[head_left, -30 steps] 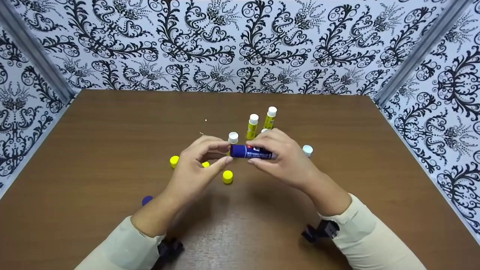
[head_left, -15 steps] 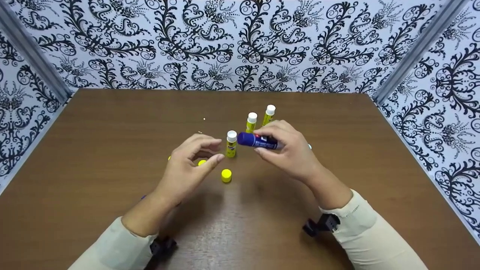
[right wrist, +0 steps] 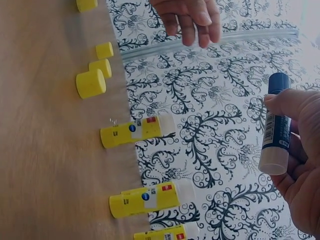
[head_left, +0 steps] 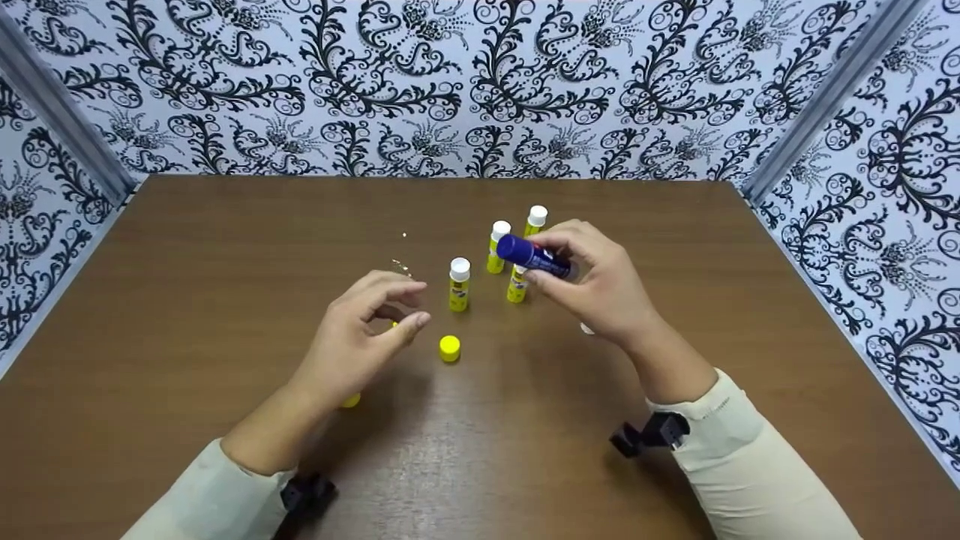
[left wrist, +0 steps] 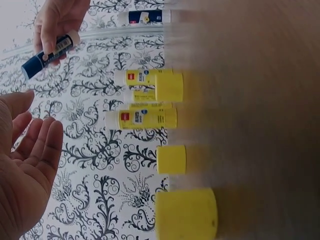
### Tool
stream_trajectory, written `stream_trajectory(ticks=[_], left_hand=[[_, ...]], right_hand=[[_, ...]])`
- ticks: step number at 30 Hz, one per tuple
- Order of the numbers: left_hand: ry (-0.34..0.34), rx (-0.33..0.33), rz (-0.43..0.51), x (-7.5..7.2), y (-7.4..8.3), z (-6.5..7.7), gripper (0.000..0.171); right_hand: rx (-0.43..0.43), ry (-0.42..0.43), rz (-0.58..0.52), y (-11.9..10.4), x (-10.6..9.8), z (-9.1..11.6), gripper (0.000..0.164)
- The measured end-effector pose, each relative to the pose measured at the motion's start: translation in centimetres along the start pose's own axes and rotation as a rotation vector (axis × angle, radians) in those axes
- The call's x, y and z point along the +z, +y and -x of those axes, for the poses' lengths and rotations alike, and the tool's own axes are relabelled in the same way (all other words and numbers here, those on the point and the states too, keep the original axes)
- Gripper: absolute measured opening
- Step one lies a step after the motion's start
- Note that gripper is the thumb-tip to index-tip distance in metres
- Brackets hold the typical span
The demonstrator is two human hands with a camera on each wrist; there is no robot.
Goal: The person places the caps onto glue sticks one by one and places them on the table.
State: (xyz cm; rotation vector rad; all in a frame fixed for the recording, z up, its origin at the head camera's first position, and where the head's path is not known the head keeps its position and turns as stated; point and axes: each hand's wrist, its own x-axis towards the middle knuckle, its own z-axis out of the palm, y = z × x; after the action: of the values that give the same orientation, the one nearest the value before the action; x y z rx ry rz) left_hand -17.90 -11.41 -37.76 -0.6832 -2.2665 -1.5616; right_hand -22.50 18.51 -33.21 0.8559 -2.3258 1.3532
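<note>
Toward the left edge of the desk [head_left: 225,300], a black wrist camera [head_left: 307,493] sits at the left sleeve [head_left: 217,491]. The left hand [head_left: 367,322] hovers over the desk, palm turned inward, thumb and fingertips parted with a moderate gap. Below its wrist, a yellow cap [head_left: 351,401] shows partly; small crumbs [head_left: 401,266] lie beyond the fingers, toward the back edge. Just right of the hand, another yellow glue-stick cap [head_left: 449,349] rests on the desk, and behind it a yellow glue stick [head_left: 459,285] stands upright, white end up. Further right, nearer the back edge, three more yellow glue sticks [head_left: 496,251] stand in a loose cluster, partly hidden.

In front of that cluster in the head view, the dark-blue glue stick [head_left: 534,257] is held tilted in the air, its blue capped end pointing left. The right hand [head_left: 600,281] pinches its barrel between thumb and fingers. The left wrist view shows another dark-blue glue stick, white-ended [left wrist: 146,17], standing upright on the desk.
</note>
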Motion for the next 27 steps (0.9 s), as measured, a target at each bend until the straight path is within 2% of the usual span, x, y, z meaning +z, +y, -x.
stream_trajectory(ticks=[8,14,27], left_hand=[[-0.035,-0.054,-0.048,-1.3,-0.8,0.4,0.036],[-0.063,-0.103,-0.119,-2.3,-1.0,0.7,0.033],[-0.108,-0.195,-0.211,-4.0,-1.7,0.3,0.033]], right_hand=[[0.023,0.034,-0.042,0.3,-0.5,-0.2,0.03],[0.037,0.051,-0.076,0.6,-0.9,-0.3,0.031],[0.07,0.129,0.009,1.7,-2.1,-0.7,0.035]])
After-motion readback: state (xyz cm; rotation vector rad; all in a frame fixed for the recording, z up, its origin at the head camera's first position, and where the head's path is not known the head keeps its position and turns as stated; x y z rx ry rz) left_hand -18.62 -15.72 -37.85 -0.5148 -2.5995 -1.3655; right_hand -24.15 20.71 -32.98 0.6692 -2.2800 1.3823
